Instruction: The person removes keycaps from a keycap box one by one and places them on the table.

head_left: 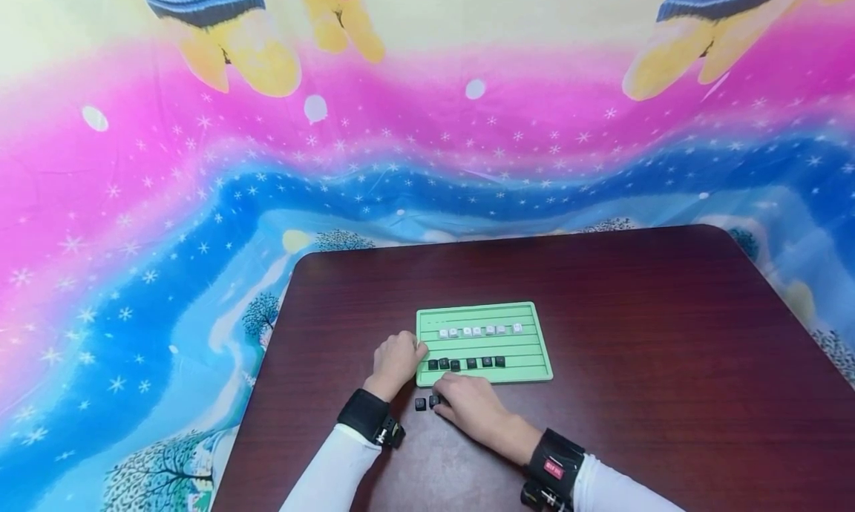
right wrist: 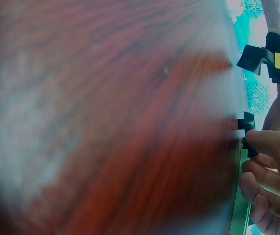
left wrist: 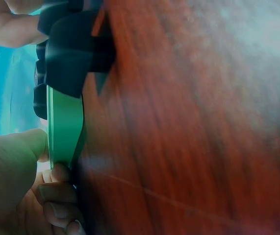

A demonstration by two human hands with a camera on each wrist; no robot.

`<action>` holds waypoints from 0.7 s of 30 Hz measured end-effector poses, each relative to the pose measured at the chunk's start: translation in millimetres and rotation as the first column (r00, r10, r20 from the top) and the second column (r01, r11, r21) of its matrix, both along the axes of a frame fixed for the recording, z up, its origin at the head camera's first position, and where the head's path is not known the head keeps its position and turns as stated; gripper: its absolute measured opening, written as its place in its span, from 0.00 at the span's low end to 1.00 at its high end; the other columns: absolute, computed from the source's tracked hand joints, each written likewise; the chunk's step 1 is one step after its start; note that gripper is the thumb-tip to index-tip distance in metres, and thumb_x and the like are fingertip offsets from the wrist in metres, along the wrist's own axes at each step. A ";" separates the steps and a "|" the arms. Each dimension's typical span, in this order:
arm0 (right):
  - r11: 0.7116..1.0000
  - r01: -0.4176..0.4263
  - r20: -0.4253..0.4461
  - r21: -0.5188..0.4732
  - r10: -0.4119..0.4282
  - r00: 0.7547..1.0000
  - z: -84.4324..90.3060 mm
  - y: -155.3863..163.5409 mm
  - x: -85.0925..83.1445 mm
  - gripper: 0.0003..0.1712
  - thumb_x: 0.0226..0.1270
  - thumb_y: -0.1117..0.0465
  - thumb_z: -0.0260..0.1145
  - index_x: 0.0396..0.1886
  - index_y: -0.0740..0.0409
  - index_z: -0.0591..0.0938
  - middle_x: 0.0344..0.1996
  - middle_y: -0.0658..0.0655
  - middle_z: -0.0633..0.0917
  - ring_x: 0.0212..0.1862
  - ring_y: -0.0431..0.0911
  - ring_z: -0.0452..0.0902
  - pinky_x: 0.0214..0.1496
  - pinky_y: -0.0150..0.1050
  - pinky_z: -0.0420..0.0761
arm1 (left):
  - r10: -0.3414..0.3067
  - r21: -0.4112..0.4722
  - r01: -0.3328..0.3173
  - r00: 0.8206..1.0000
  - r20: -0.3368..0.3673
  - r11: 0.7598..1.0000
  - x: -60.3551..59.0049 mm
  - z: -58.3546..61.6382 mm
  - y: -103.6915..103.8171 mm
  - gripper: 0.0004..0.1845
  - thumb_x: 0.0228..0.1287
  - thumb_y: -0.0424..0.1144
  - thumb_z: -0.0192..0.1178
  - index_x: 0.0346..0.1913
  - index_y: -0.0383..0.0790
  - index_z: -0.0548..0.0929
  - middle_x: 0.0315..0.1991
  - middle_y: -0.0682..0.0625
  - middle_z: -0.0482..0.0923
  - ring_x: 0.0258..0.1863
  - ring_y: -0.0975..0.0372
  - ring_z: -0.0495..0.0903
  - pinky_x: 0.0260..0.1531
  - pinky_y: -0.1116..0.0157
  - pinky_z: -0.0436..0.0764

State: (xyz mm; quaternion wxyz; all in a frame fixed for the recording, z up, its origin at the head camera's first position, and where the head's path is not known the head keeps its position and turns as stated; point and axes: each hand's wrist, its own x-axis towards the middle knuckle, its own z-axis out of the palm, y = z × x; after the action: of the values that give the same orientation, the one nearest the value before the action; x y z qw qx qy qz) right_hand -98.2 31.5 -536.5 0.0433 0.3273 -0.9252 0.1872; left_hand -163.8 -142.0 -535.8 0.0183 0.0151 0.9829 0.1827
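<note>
- The pinched black key cap (head_left: 434, 401) is at the near edge of the green tray (head_left: 476, 347), toward its left corner.
- The right hand (head_left: 476, 408) holds this cap between thumb and finger; its remaining fingers are bent close to the tray edge.
- One loose black key cap (head_left: 420, 404) sits on the desk (head_left: 634, 334), just left of the pinched cap.
- The left hand (head_left: 395, 360) grips the left edge of the tray, thumb at the upper face and fingers at the side and underside.
- The tray lies flat and is divided by parallel ridges running left to right.
- Six black key caps (head_left: 471, 363) form a row in the near part of the tray.
- Seven white key caps (head_left: 477, 332) form a row farther back; the rightmost stands slightly apart.
- Each wrist carries a black strap, left (head_left: 364, 414) and right (head_left: 557, 460), worn beside a white sleeve (head_left: 334, 467).
- The desk has a dark reddish-brown wood-grain top with rounded far corners.
- A printed cloth (head_left: 401, 126) in pink and blue, with snowflakes, hangs behind the desk.
</note>
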 end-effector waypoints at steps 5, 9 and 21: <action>1.000 -0.022 -0.014 0.011 0.022 1.000 -1.3 -2.2 1.8 0.09 0.60 0.50 0.74 0.35 0.47 0.85 0.31 0.44 0.84 0.30 0.38 0.81 0.29 0.33 0.76 | 0.002 0.001 -0.002 1.000 -0.003 1.000 -0.7 -0.1 -0.1 0.27 0.69 0.44 0.55 0.12 0.50 0.57 0.10 0.60 0.48 0.11 0.64 0.51 0.15 0.66 0.53; 1.000 -0.027 -0.021 0.017 0.027 0.999 -2.7 -3.8 2.6 0.09 0.61 0.50 0.74 0.34 0.46 0.84 0.31 0.43 0.83 0.30 0.37 0.80 0.28 0.33 0.75 | 0.000 0.004 0.000 1.000 -0.008 1.000 -1.0 -1.5 -0.5 0.27 0.68 0.44 0.55 0.12 0.50 0.56 0.11 0.60 0.47 0.11 0.64 0.51 0.15 0.66 0.53; 0.999 -0.019 -0.026 0.039 0.020 0.999 -3.1 -5.0 2.9 0.09 0.60 0.50 0.74 0.35 0.47 0.84 0.31 0.44 0.82 0.29 0.38 0.80 0.26 0.33 0.74 | -0.011 0.015 0.011 1.000 -0.012 1.000 -0.4 -2.3 -0.6 0.27 0.68 0.43 0.55 0.12 0.50 0.56 0.10 0.60 0.47 0.11 0.64 0.49 0.15 0.67 0.51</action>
State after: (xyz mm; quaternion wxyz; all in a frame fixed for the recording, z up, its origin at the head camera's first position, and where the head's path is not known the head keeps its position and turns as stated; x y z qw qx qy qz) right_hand -95.3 26.5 -539.6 0.0474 0.3395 -0.9247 0.1654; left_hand -164.2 -142.6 -538.2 0.0133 0.0217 0.9814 0.1901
